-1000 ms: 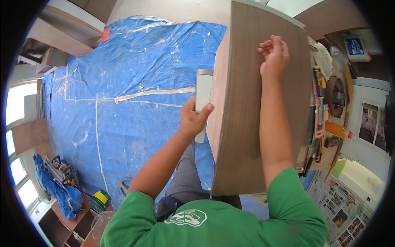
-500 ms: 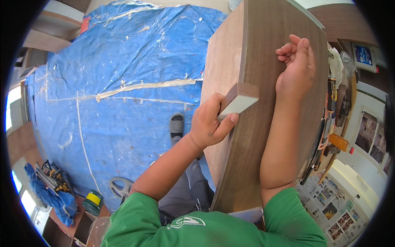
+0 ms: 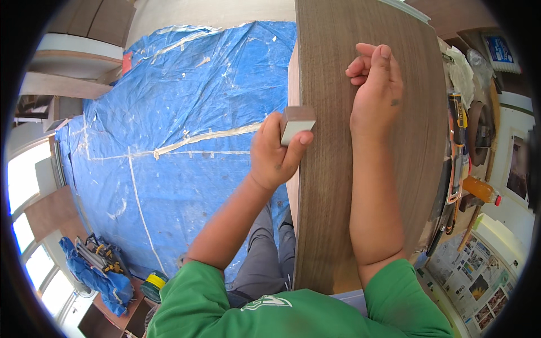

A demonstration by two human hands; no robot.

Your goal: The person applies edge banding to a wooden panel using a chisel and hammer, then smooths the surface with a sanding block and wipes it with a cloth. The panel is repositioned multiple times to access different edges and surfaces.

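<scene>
My left hand is closed around a small rectangular block, brown on its top and pale grey on the side toward me. It holds the block at the left edge of a large brown wood-grain panel; whether the block touches that edge, I cannot tell. Over the panel's far half is my right hand, empty, its thumb out and its fingers loosely curled and apart. My right forearm lies along or just above the panel.
A taped blue tarp covers the floor at left. Hand tools, an orange bottle and newspaper line the panel's right side. At lower left are a blue tool bag and a green tin with a yellow band.
The view has turned, so the panel's left edge now runs nearly straight up and down. The block in my left hand points less to the right, and my right hand stays loosely curled.
</scene>
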